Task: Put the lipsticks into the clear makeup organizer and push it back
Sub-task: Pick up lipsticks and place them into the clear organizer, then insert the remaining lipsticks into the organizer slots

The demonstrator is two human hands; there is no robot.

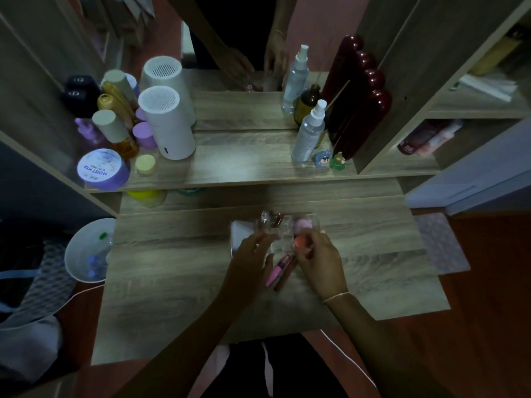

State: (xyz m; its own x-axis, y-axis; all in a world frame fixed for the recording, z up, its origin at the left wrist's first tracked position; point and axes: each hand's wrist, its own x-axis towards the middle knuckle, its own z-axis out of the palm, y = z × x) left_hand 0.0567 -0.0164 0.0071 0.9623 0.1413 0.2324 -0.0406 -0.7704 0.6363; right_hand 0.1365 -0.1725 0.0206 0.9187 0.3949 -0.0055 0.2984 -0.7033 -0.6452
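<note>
Dim wood desk w/ mirror behind. Organizer is flanked by both hands. Pink lipstick lies just below it, between hands, long axis toward it, nearer right hand. Left hand fingers curled at the organizer's side; grip can't be told for either.

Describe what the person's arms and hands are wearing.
Both forearms are bare, with no sleeves, gloves or rings visible. The right hand has a thin, pale string bracelet around its wrist. The left hand shows nothing worn at its wrist in this dim light.
</note>
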